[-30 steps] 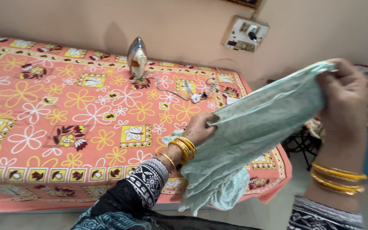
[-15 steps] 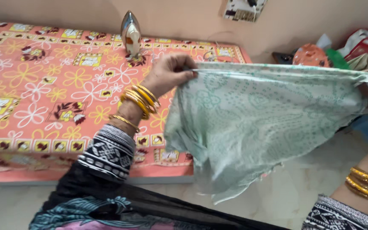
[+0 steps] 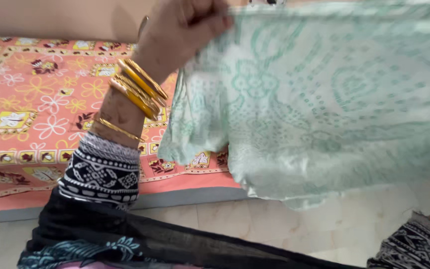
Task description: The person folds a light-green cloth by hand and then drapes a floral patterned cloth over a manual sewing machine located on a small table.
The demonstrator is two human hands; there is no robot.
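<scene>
My left hand (image 3: 187, 27) is clenched on the top edge of the cloth (image 3: 319, 99), pinching a corner high up near the frame's top. My right hand is out of view past the right side; only its patterned sleeve (image 3: 414, 246) shows low down, so I cannot tell how it grips. The cloth hangs spread in the air in front of me, its lower edge just above the floor (image 3: 255, 219), beside the bed (image 3: 36, 109) with the orange flowered sheet. It looks thin, soft and light, limp and easily creased. I judge the top hem and corners the best hold.
</scene>
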